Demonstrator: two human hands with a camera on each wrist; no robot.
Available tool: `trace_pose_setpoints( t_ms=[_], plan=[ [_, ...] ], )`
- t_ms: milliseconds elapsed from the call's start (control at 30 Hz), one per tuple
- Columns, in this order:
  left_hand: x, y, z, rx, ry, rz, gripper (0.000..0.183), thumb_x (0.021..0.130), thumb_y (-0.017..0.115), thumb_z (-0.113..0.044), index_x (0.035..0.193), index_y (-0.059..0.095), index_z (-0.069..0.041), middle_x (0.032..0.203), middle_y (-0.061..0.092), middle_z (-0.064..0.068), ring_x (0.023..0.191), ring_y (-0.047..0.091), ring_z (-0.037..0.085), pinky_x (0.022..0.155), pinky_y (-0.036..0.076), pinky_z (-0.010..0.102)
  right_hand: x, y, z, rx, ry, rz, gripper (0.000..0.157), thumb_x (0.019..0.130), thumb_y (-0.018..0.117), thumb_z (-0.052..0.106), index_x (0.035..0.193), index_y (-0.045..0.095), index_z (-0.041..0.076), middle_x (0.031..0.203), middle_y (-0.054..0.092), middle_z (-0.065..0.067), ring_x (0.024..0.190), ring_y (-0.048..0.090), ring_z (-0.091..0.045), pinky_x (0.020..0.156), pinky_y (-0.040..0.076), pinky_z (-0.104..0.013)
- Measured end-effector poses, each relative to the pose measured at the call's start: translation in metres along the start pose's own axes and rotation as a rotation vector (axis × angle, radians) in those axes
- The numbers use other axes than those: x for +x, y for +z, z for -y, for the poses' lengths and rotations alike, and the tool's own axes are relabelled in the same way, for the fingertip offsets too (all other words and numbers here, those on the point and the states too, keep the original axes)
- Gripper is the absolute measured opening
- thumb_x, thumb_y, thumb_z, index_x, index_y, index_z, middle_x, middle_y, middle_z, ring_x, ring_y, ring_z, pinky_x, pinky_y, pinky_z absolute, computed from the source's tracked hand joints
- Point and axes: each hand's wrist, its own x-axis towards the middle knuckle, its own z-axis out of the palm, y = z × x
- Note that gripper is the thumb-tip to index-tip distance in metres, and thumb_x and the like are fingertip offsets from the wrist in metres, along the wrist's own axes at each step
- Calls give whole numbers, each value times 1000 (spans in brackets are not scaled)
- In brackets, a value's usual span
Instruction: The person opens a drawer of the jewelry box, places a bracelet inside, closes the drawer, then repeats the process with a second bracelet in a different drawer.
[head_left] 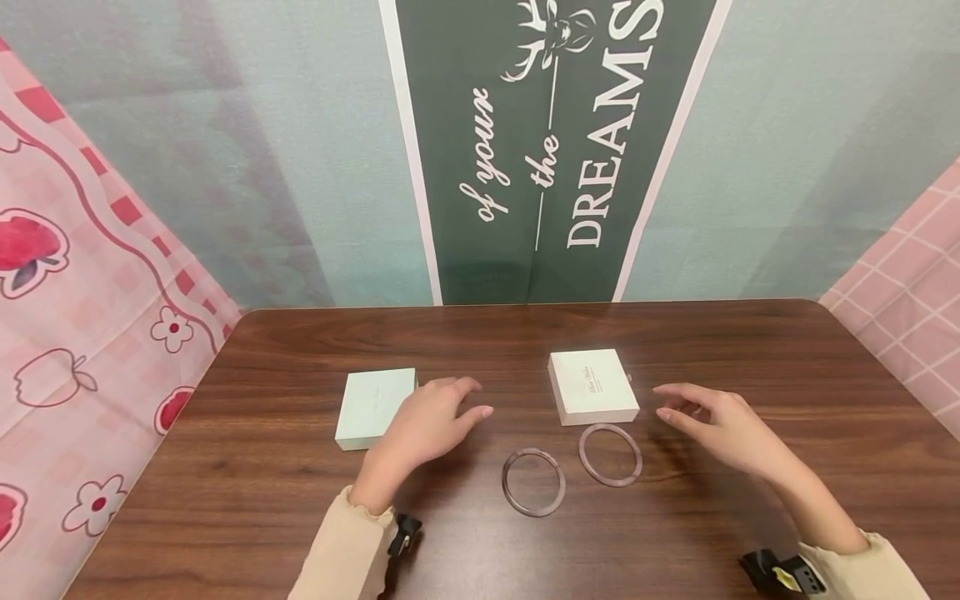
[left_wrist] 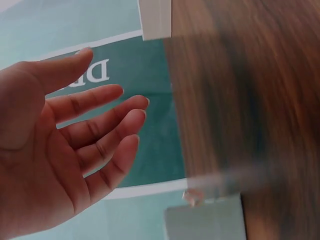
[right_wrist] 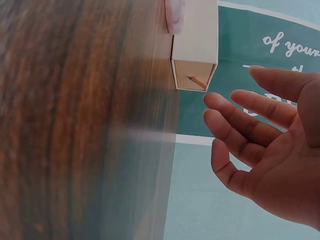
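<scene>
My left hand (head_left: pixel 429 423) hovers over the table with relaxed fingers, its back overlapping the right edge of a pale green box (head_left: pixel 367 407) in the head view. Nothing lies in its palm in the left wrist view. On the right, my right hand (head_left: pixel 714 423) is held beside a cream box (head_left: pixel 592 385) with lettering on its lid, fingers loosely bent and holding nothing. That box's end, with a small ribbon tab (right_wrist: pixel 198 82), faces the hand in the right wrist view. Between the hands lie two marbled mauve bangles, a left bangle (head_left: pixel 534 482) and a right bangle (head_left: pixel 611 455) just in front of the cream box.
Everything stands on a dark brown wooden table (head_left: pixel 262 500). Behind its far edge hangs a teal and dark green cloth (head_left: pixel 480 250) with white lettering. A pink fruit-print cloth (head_left: pixel 97 400) hangs at the left, and a pink checked one (head_left: pixel 918 333) at the right.
</scene>
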Motion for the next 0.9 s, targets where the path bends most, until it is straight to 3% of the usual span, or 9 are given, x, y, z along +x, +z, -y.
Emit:
trace_pose_setpoints(
  t_ms=[167, 367, 533, 700, 900],
  plan=[
    [11, 9, -6, -7, 18, 25, 34, 90, 57, -33, 111, 61, -6, 97, 64, 6, 88, 60, 21, 74, 47, 39, 0, 0, 0, 0, 2, 1, 24, 85, 64, 14, 107, 64, 6, 80, 62, 6, 67, 51, -2, 58, 43, -24],
    [22, 18, -14, -40, 25, 25, 30, 89, 58, -33, 106, 62, -8, 74, 55, -4, 68, 52, 13, 62, 44, 31, 0, 0, 0, 7, 15, 8, 24, 86, 64, 15, 108, 64, 5, 82, 63, 5, 69, 52, -2, 59, 44, -24],
    [32, 24, -21, -86, 26, 48, 23, 89, 59, -31, 98, 63, -11, 77, 59, -4, 71, 55, 11, 65, 45, 28, 1, 0, 0, 19, 20, 11, 24, 86, 64, 15, 109, 64, 6, 83, 63, 4, 69, 52, -2, 60, 44, -24],
    [41, 30, -29, -112, 27, 77, 14, 89, 59, -28, 88, 62, -14, 70, 54, -6, 66, 50, 11, 63, 42, 26, 0, 1, -1, 16, 18, 11, 24, 86, 64, 15, 108, 64, 5, 83, 64, 4, 69, 53, -3, 60, 44, -24],
    [52, 34, -36, -129, -12, 75, 15, 89, 59, -23, 76, 60, -16, 65, 51, -5, 65, 48, 13, 64, 40, 26, 0, 1, -2, 10, 16, 10, 24, 86, 64, 15, 108, 64, 6, 83, 64, 3, 69, 53, -2, 59, 44, -25]
  ],
)
